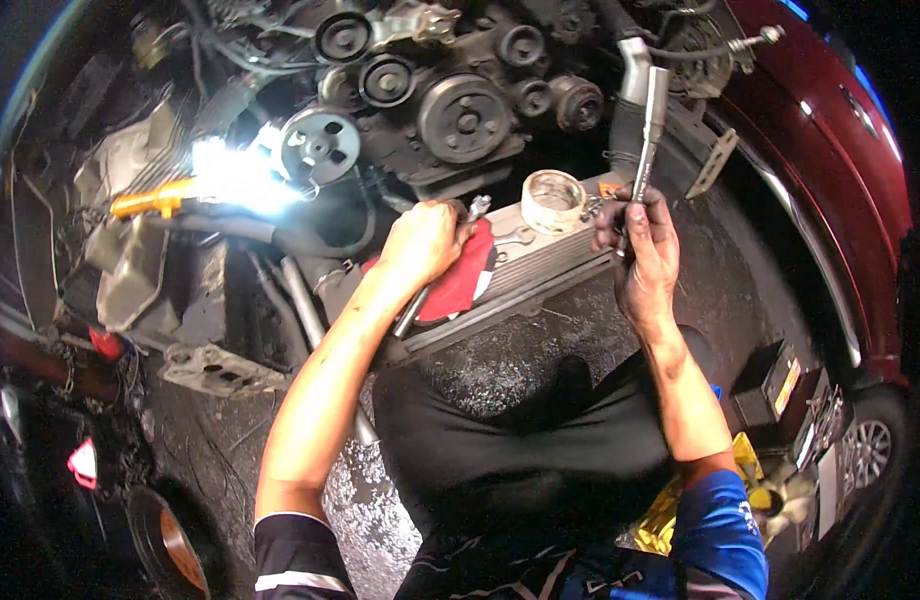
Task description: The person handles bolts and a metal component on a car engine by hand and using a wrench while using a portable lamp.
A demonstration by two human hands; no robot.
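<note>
My left hand (425,240) is closed over a long metal wrench (408,314) that slants across a red cloth (453,287). The wrench's upper end shows past the fingers; the grip itself is partly hidden. Upright in my right hand (644,240) is a chrome socket extension (649,140) with a wider, socket-like top, its lower part wrapped by the fingers. Between my hands, an open-end spanner (514,239) and a roll of tape (553,201) lie on a finned metal radiator (550,262).
Ahead is an engine with pulleys (465,120). A bright work lamp (160,197) with an orange body shines at left. A dark red car panel (820,110) curves along the right. A black box (768,380) and yellow plastic (663,512) are at lower right.
</note>
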